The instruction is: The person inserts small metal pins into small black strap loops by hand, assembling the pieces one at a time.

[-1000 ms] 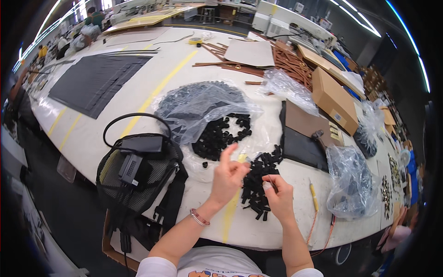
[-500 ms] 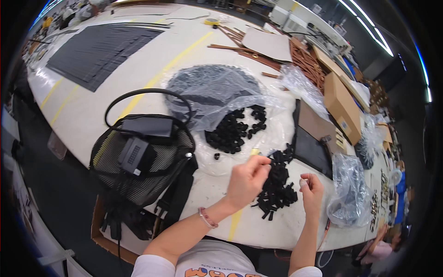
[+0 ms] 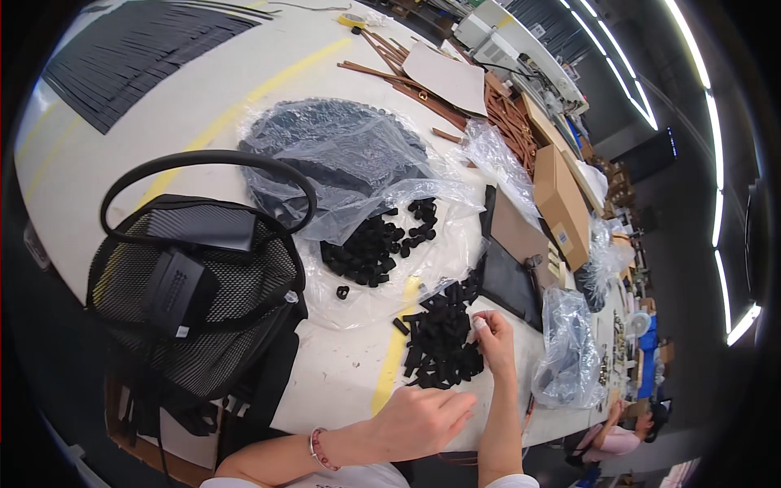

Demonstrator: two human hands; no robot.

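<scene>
A heap of short black fabric pieces lies on the white table in front of me. My left hand is curled closed at the near table edge, below the heap, and whatever its fingers may hold is hidden. At the heap's right edge, my right hand has thumb and fingers pinched together, with something white at the thumb tip. I cannot make out anything between those fingers. Farther off, small rolled black pieces spill from a large clear plastic bag packed with dark pieces. One black piece lies apart.
A black mesh bag with dark boxes stands at the left. To the right are a flat black panel, a plastic-wrapped bundle and a cardboard box. Brown straps lie behind. Another person is at far right.
My left hand has moved from above the heap back toward my body. My right hand has come against the heap's right edge. The whole view has shifted and tilted.
</scene>
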